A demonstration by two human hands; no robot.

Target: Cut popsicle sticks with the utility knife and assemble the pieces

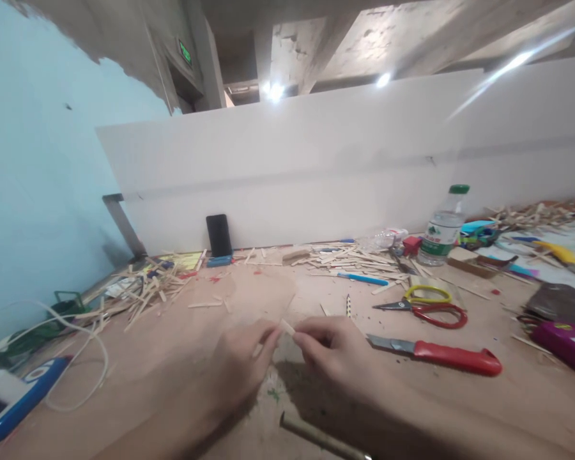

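Between my two hands, just above the table, is a short pale wooden stick (287, 328). My left hand (246, 358) pinches its left end between thumb and fingers. At the other end, my right hand (335, 348) grips it the same way. Right of my right hand lies a utility knife (455, 358) with a red handle, its blade pointing toward the hand. Scissors (424, 306) with yellow and red handles rest behind the knife. A dark-tipped brownish rod (321, 436) lies nearest me, partly below my right forearm.
Loose wooden sticks (359, 260) are heaped at the back, with another pile (156, 281) at left. A water bottle (443, 227) stands back right. A black phone (219, 235) leans against the white board. A white cable (106, 358) loops at left; a blue pen-like tool (363, 279) lies centre-back.
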